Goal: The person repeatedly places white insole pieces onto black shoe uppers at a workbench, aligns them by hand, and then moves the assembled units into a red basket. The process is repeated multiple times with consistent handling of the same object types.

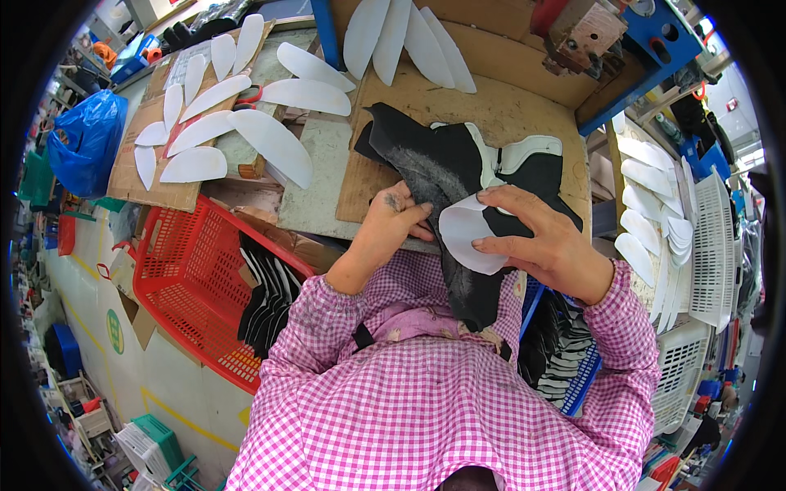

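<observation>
A black shoe upper (438, 164) with a greyish, worn-looking patch hangs over the near edge of the work table. My left hand (385, 229) is closed on its left edge, thumb and fingers pinched together. Between the thumb and fingers of my right hand (547, 241) is a white rounded stiffener piece (467, 233), which lies against the black material. Just beyond my right hand, another black piece with white trim (528, 153) rests on the table. My palms hide part of the upper's edges.
White curved pieces are spread on cardboard (131, 176) at the left; more stand on the right. A red basket (184, 282) with black pieces is left of my lap, and a blue crate (583, 380) sits under my right arm. A blue-framed machine (585, 37) stands at the back.
</observation>
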Demonstrator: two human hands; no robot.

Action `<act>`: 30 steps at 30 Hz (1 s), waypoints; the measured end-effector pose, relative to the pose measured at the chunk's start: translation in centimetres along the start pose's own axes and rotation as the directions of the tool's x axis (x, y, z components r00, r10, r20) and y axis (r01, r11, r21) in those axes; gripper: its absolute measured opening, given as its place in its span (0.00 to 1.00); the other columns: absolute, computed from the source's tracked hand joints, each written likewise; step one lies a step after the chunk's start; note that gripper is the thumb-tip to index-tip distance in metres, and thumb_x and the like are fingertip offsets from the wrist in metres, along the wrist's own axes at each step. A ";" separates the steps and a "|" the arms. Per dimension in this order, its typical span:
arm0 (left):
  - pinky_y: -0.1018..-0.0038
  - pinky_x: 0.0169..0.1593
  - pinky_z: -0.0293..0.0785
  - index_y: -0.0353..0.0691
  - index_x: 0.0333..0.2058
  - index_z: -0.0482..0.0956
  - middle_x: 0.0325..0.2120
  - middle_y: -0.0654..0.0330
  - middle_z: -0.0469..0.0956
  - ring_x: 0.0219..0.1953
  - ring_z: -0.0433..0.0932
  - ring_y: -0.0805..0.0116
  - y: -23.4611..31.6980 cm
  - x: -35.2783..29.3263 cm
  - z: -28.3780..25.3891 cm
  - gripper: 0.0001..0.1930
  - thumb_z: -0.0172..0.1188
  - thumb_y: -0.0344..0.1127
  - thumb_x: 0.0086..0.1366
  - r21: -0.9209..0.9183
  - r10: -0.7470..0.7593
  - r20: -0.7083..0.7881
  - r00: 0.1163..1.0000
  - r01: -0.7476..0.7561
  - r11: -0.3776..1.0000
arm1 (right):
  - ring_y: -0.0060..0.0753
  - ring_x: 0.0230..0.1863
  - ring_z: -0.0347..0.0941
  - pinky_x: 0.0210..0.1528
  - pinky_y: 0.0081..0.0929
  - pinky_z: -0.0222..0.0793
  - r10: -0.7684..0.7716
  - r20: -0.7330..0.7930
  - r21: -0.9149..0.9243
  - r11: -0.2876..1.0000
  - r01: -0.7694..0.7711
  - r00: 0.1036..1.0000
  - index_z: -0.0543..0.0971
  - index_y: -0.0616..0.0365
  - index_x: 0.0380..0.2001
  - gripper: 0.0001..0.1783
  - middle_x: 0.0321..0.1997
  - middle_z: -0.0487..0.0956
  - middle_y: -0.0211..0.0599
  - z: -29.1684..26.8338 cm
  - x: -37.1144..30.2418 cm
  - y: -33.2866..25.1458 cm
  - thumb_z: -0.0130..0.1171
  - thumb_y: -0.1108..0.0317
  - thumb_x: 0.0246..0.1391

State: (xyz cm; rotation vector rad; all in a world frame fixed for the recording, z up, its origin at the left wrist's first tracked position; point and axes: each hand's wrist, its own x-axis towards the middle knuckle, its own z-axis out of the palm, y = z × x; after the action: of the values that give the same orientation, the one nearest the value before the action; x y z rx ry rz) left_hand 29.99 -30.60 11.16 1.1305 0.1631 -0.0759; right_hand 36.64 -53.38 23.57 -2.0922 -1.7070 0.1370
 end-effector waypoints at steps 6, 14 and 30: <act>0.75 0.32 0.81 0.32 0.48 0.73 0.38 0.57 0.79 0.34 0.80 0.69 0.0 0.0 -0.1 0.15 0.53 0.23 0.62 -0.002 -0.015 -0.002 1.000 0.015 1.000 | 0.49 0.61 0.66 0.60 0.41 0.67 -0.009 0.005 -0.003 1.000 0.009 1.000 0.79 0.45 0.45 0.26 0.60 0.68 0.44 0.1 -0.1 0.3 0.67 0.75 0.37; 0.75 0.32 0.81 0.32 0.47 0.73 0.38 0.57 0.79 0.35 0.80 0.69 0.2 0.0 0.1 0.14 0.53 0.24 0.62 0.008 -0.016 -0.005 1.000 0.016 1.000 | 0.50 0.62 0.66 0.58 0.39 0.69 -0.031 -0.009 0.001 1.000 0.031 0.999 0.80 0.43 0.45 0.28 0.60 0.69 0.44 0.5 0.1 0.6 0.67 0.77 0.36; 0.60 0.40 0.82 0.33 0.51 0.71 0.41 0.53 0.78 0.41 0.79 0.59 0.9 0.1 -2.0 0.22 0.54 0.26 0.55 -0.250 -0.155 0.197 0.968 0.203 0.947 | 0.45 0.60 0.67 0.55 0.37 0.67 -0.062 0.044 -0.250 0.966 0.071 0.997 0.72 0.47 0.55 0.41 0.65 0.66 0.42 1.1 -0.4 1.1 0.70 0.75 0.30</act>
State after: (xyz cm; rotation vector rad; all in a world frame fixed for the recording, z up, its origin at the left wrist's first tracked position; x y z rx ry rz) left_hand 30.07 -28.44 11.12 0.8307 0.1146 -0.3069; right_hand 37.22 -53.66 22.08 -2.2170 -1.8997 -0.0667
